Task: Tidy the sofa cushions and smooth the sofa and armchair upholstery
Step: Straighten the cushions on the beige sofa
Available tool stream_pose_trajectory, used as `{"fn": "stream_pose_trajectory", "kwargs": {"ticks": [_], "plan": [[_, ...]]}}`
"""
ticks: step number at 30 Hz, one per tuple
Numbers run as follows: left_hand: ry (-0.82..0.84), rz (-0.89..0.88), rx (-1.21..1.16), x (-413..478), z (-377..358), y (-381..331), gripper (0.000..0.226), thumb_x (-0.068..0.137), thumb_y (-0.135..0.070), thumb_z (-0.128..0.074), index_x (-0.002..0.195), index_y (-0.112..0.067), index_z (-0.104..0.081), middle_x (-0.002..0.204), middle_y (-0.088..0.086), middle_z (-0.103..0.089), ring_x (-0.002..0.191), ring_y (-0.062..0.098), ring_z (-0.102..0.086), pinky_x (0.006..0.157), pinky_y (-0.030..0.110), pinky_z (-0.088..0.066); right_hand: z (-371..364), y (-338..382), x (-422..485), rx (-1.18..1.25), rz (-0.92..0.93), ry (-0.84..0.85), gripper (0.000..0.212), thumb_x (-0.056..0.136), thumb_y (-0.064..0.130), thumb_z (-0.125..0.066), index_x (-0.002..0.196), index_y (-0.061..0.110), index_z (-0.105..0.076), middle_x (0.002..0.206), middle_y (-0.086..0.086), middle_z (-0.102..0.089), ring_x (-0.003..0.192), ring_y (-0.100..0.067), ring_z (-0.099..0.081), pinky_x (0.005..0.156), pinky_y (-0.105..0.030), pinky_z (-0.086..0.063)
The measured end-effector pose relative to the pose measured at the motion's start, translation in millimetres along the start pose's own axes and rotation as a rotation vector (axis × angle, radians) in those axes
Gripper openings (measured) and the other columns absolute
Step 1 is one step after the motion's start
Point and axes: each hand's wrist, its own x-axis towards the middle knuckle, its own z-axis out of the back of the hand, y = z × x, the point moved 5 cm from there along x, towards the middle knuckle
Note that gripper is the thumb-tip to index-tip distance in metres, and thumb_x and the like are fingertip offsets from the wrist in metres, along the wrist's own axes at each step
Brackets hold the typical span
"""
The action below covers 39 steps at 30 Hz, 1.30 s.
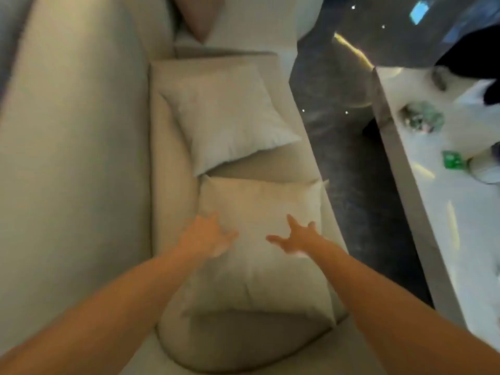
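Note:
A beige sofa (75, 136) fills the left and middle of the head view, seen from above. A beige cushion (259, 269) lies flat on the seat near me, partly over a rounder cushion (224, 345) below it. Further along the seat lies a paler grey cushion (227, 117). A pinkish cushion (200, 17) stands at the far end. My left hand (205, 235) and my right hand (295, 238) hover over the near beige cushion with fingers spread, holding nothing. Whether they touch the fabric is unclear in the blur.
A dark glossy floor (349, 147) runs along the sofa's right edge. A white low table (457, 217) stands at the right with a green object (453, 159), a greenish cluster (423, 117) and a pale bowl-like item (487, 169) on it.

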Motion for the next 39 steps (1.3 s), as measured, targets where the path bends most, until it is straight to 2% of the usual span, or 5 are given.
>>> {"fn": "stream_pose_trajectory", "kwargs": {"ticks": [3,8,22,32,39], "plan": [[-0.088,0.064,-0.135,56.5,-42.4,11.1,0.112,0.064,-0.088,-0.049,0.152,-0.034,-0.006,0.158,0.019,-0.016,0.139,0.046,-0.030,0.112,0.055,-0.032,-45.2,-25.3,58.9,0.240,-0.143,-0.230,0.091,0.074,0.088,-0.038,0.143,0.061,0.015,0.161,-0.014,0.028,0.148,-0.050,0.004,0.115,-0.070,-0.004],[-0.234,-0.029,-0.236,112.4,-64.2,21.3,0.118,0.046,-0.097,-0.045,0.142,-0.046,0.001,0.149,0.022,-0.019,0.123,0.050,-0.038,0.102,0.057,-0.036,-61.0,-26.6,91.6,0.329,-0.134,-0.682,0.075,0.061,0.097,-0.027,0.120,0.083,0.018,0.163,-0.004,0.009,0.140,-0.055,-0.015,0.106,-0.078,-0.006],[-0.253,-0.129,0.117,-59.6,93.3,33.4,0.088,0.077,-0.061,-0.066,0.143,-0.027,-0.019,0.124,0.001,-0.014,0.110,0.038,-0.046,0.091,0.048,-0.048,-80.0,56.1,35.7,0.829,0.229,-0.133,0.057,0.097,0.053,-0.044,0.150,0.037,-0.033,0.159,0.001,-0.032,0.146,-0.022,-0.029,0.122,-0.043,-0.021],[-0.154,0.073,0.326,-96.4,137.4,93.9,0.067,0.078,-0.052,-0.071,0.124,-0.023,-0.032,0.117,0.010,-0.025,0.096,0.045,-0.054,0.083,0.047,-0.049,-160.3,154.4,36.8,0.524,0.323,0.134,0.049,0.104,0.043,-0.025,0.152,0.042,-0.017,0.166,0.003,0.009,0.152,-0.033,0.006,0.123,-0.049,0.005],[-0.178,-0.061,0.609,-38.5,169.5,27.3,0.048,0.086,-0.058,-0.052,0.117,-0.021,-0.055,0.126,0.012,-0.050,0.117,0.036,-0.050,0.091,0.043,-0.046,-105.6,151.1,38.3,0.665,0.224,0.150,0.062,0.099,0.049,-0.044,0.153,0.022,-0.030,0.159,-0.009,-0.033,0.144,-0.026,-0.035,0.109,-0.028,-0.032]]}}
